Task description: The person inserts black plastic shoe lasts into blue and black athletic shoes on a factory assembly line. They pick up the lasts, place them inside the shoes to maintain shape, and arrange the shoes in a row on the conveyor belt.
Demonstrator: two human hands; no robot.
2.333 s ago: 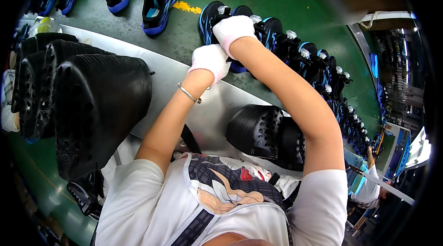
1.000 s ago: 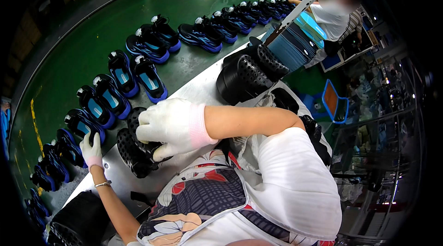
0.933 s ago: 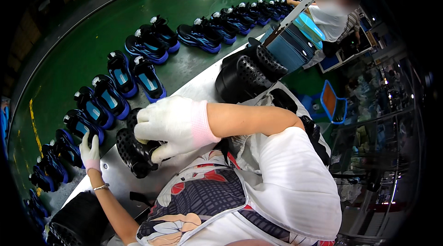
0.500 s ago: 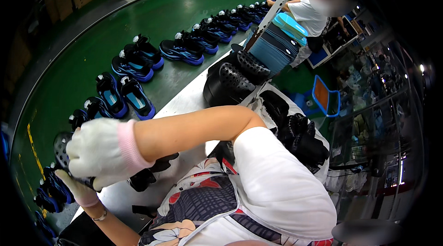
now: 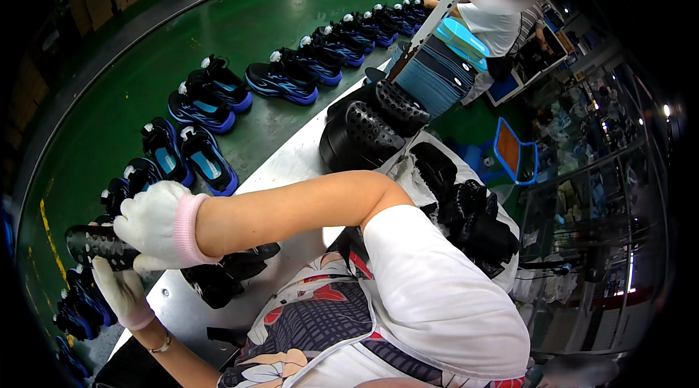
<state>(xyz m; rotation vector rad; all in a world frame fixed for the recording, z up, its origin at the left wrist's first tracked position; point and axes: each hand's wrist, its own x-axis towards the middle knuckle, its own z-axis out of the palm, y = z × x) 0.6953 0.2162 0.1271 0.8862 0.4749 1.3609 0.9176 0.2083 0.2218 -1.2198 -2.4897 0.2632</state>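
Note:
A black shoe-shaped piece dotted with holes [image 5: 98,244] is held between my two gloved hands at the far left, above the near edge of the green belt. My right hand [image 5: 156,222], in a white glove with a pink cuff, reaches across from the right and closes over its right end. From below, my left hand [image 5: 124,295], also gloved, grips its underside with the thumb up against it. The right glove hides part of the piece. Just below my right wrist, crumpled black pieces [image 5: 226,275] lie on the white bench [image 5: 287,158].
Black and blue sneakers [image 5: 207,158] stand in a row on the green belt [image 5: 240,27]. Black perforated shoe-shaped pieces [image 5: 371,126] are stacked on the bench, beside blue insoles [image 5: 433,78]. A white bag of black pieces [image 5: 473,220] sits at right. Another person [image 5: 488,27] works beyond the post.
The perforated piece has turned from upright to nearly level, its far end now pointing left. My right hand has shifted slightly. The sneakers on the belt have moved a little toward the lower left.

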